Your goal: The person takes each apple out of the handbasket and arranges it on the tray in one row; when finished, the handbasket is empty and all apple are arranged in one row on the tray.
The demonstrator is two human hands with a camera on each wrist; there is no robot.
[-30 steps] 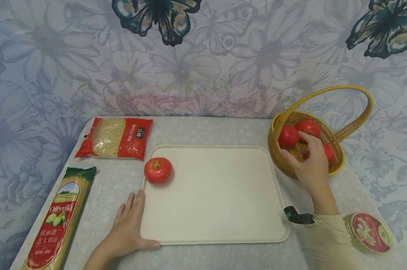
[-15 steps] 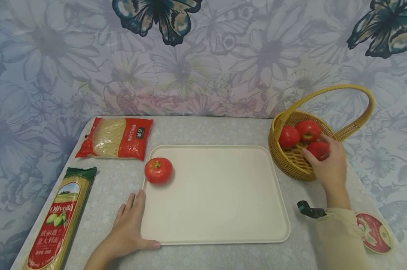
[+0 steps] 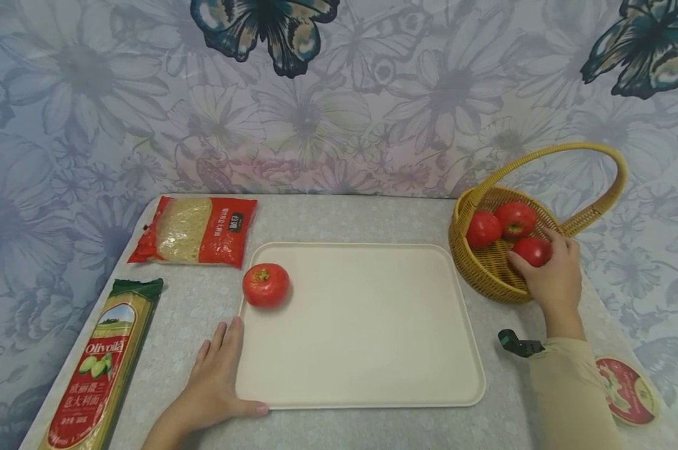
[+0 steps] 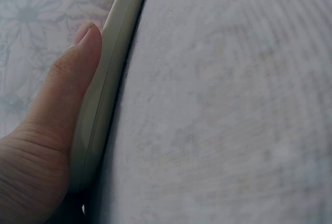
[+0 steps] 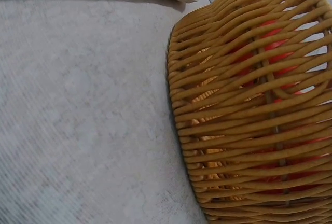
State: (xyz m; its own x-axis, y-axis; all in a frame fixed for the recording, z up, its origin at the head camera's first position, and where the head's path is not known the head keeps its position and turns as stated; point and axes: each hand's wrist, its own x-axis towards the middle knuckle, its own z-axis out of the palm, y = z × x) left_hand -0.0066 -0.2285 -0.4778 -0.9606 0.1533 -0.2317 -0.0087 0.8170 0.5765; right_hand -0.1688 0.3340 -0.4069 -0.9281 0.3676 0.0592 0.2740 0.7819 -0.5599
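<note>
My right hand [image 3: 555, 275] reaches into the yellow wicker basket [image 3: 493, 281] and holds a tomato [image 3: 533, 251] between thumb and fingers. Beside it in the basket lie two more tomatoes, one at the left [image 3: 483, 229] and one farther back [image 3: 516, 219]. The right wrist view shows only the woven basket side [image 5: 249, 115], with red behind the gaps. With its fingers extended, my left hand [image 3: 212, 378] rests against the near left corner of the cream tray [image 3: 361, 325]; its thumb [image 4: 67, 79] lies along the tray edge. Another tomato [image 3: 266, 285] sits on the tray's left side.
A red bag of pasta [image 3: 195, 230] lies behind the tray at the left, and a long spaghetti pack [image 3: 102, 365] lies at the far left. A round red-lidded tin [image 3: 626, 390] is partly covered by the right sleeve. The basket's tall handle [image 3: 586, 147] arches over its right side.
My right hand has moved right within the basket, from above its middle to the nearest right tomato, and now grips it. The left hand stays at the tray corner.
</note>
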